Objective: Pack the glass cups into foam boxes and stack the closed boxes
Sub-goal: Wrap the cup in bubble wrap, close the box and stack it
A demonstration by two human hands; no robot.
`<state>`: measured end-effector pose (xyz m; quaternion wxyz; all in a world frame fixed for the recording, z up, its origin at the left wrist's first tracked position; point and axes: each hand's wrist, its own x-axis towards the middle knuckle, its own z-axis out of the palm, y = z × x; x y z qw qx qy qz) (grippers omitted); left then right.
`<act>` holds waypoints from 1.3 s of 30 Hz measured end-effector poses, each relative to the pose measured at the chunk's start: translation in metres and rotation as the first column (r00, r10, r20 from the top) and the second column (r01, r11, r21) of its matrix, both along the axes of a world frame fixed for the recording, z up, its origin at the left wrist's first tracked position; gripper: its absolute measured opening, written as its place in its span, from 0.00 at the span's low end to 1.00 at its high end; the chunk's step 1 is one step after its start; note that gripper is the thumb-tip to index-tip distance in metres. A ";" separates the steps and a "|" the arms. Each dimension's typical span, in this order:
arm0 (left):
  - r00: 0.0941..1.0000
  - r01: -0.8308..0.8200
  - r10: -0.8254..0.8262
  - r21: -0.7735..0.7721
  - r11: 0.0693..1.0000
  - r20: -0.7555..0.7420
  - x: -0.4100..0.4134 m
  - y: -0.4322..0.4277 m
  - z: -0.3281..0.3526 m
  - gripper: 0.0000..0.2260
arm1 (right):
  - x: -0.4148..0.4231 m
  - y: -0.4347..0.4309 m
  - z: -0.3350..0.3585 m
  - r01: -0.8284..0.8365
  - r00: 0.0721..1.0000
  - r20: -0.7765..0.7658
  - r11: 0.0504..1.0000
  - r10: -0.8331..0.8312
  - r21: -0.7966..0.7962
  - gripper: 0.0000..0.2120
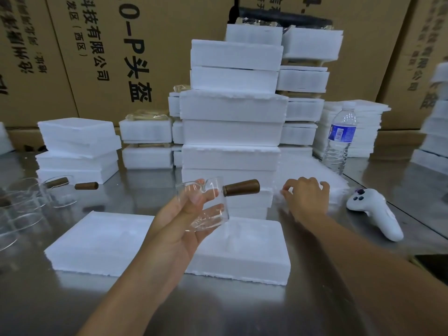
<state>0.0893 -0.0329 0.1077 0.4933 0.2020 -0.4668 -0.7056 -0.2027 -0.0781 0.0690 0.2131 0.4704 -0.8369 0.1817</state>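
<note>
My left hand [184, 221] grips a clear glass cup [208, 209] with a brown wooden handle [241, 187] that points right. The cup hangs tilted above an open white foam box [101, 241] lying flat on the steel table. My right hand [306, 197] reaches forward to the right of the tall stack of closed foam boxes [232, 132], its curled fingertips pinching something small and white at the stack's foot. Several more glass cups [21, 204] with wooden handles stand at the left edge.
A water bottle [339, 139] stands right of the stack and a white controller [374, 213] lies beside my right hand. Lower foam stacks [77, 149] sit left and behind. Cardboard cartons [101, 57] wall off the back. A dark object [434, 265] lies at the right edge.
</note>
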 end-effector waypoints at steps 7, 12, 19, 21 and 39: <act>1.000 0.020 -0.020 0.014 1.000 -0.014 -0.001 0.008 0.001 0.41 | -0.009 0.007 0.010 -0.099 0.981 0.160 0.991 0.112 -0.087 0.14; 1.000 0.014 -0.014 0.015 1.000 0.013 -0.001 0.008 0.002 0.47 | -0.008 0.006 0.001 -0.245 0.938 0.263 0.968 0.224 0.050 0.28; 1.000 0.015 -0.015 0.018 1.000 -0.003 -0.001 0.005 0.002 0.46 | -0.004 0.002 -0.004 -0.114 0.993 0.048 0.990 0.110 0.088 0.12; 1.000 0.011 -0.010 0.017 1.000 -0.009 -0.001 0.004 0.002 0.46 | -0.004 0.003 -0.003 -0.095 0.995 0.017 0.993 0.094 0.073 0.11; 0.964 0.150 -0.146 -0.002 0.989 -0.224 0.017 0.001 0.006 0.29 | 0.119 0.088 0.081 -0.423 0.634 0.026 0.374 0.773 -0.825 0.06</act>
